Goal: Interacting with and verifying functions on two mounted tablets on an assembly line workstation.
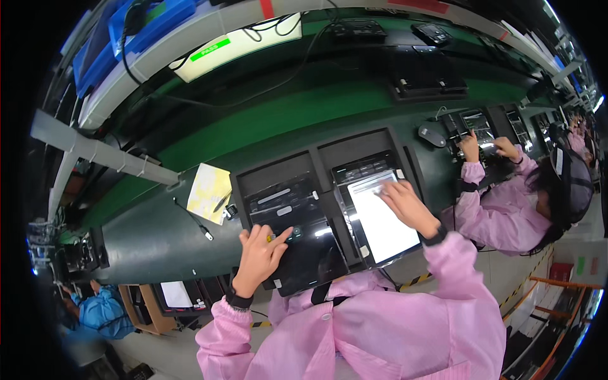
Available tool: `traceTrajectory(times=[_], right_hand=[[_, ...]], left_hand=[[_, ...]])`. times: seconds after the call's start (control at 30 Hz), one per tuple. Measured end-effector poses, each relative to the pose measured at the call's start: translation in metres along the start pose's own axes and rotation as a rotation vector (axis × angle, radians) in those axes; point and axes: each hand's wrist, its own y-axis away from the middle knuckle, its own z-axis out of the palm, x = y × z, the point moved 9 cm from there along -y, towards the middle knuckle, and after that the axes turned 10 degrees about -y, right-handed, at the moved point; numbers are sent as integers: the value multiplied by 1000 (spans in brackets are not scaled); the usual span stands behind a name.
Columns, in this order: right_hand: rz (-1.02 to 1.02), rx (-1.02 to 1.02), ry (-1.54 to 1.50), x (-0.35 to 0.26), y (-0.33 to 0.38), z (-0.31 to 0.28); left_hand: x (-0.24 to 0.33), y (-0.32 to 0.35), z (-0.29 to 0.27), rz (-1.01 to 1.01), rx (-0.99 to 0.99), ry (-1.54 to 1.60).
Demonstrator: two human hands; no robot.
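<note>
Two tablets lie side by side in a black two-part tray (356, 140) in front of me. The left tablet (310, 250) has a dark, glossy screen with a small greenish mark. My left hand (258, 256) is over its left part, index finger stretched to the screen beside that mark, holding nothing; something small and yellow shows at its fingers. On the right, the other tablet (380, 231) shows a bright white screen. Over its upper part is my right hand (406, 206), fingers stretched down toward the glass, the fingertips slightly blurred. I see nothing held in it.
Left of the tray lie a yellow-and-white paper (210, 193) with a pen and a short black cable (193, 218). A mouse (432, 135) lies right. A co-worker in pink (506, 209) handles a device there. A lit monitor (237, 47) and metal rail (107, 149) are beyond.
</note>
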Motion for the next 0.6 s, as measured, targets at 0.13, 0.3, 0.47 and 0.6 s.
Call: traceTrajectory(times=[0.13, 0.3, 0.47, 0.6], right_hand=[[102, 170, -66, 6, 72, -33], [333, 532, -310, 47, 120, -36], [417, 527, -454, 65, 133, -5], [404, 508, -529, 63, 136, 1]], left_hand=[[6, -4, 11, 39, 9, 34], [-1, -3, 13, 37, -15, 11], [-8, 7, 15, 12, -59, -21], [-6, 7, 20, 5, -83, -32]])
